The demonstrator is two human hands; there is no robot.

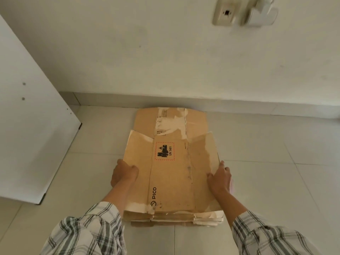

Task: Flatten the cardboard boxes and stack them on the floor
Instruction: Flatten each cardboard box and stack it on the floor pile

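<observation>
Two-handed work: the left hand (125, 173) curls round the left edge of the top box (171, 173), atop the stack of flattened cardboard boxes (173, 217) on the floor (176, 240); the right hand (219, 178) lies straight-fingered along its right edge. It likely wants even pressure, edges squared with those beneath.

The wall socket (226, 14) is blurred; the top box (171, 177) hides lower boxes (171, 218).

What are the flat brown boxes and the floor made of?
The boxes: brown cardboard, matte; layered edges show at the near end, torn patches look papery white. The floor: probably glazed ceramic tiles, pale, slightly glossy, with thin grout lines.
</observation>
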